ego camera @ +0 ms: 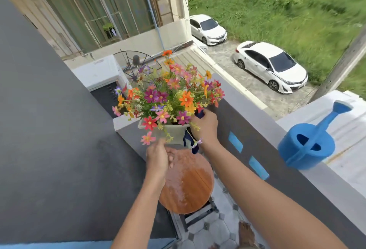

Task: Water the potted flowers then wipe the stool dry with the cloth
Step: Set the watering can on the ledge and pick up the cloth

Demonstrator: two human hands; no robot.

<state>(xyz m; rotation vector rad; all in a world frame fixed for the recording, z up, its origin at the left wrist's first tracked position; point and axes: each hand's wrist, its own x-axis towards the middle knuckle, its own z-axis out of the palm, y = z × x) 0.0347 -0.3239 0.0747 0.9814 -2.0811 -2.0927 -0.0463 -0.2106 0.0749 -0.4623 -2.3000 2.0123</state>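
Observation:
A pale square flower pot full of colourful flowers is held up over the far edge of the round wooden stool. The stool's top is wet with droplets. My left hand grips the pot's lower left corner. On the pot's right side, my right hand presses a dark blue cloth against it, and the cloth's end dangles below. To the right, a blue watering can stands upright on the ledge, away from both hands.
The grey parapet ledge runs diagonally on the right, with a drop to parked cars beyond. A dark wall closes the left side. Under the stool is a tiled floor, with a bare foot on it.

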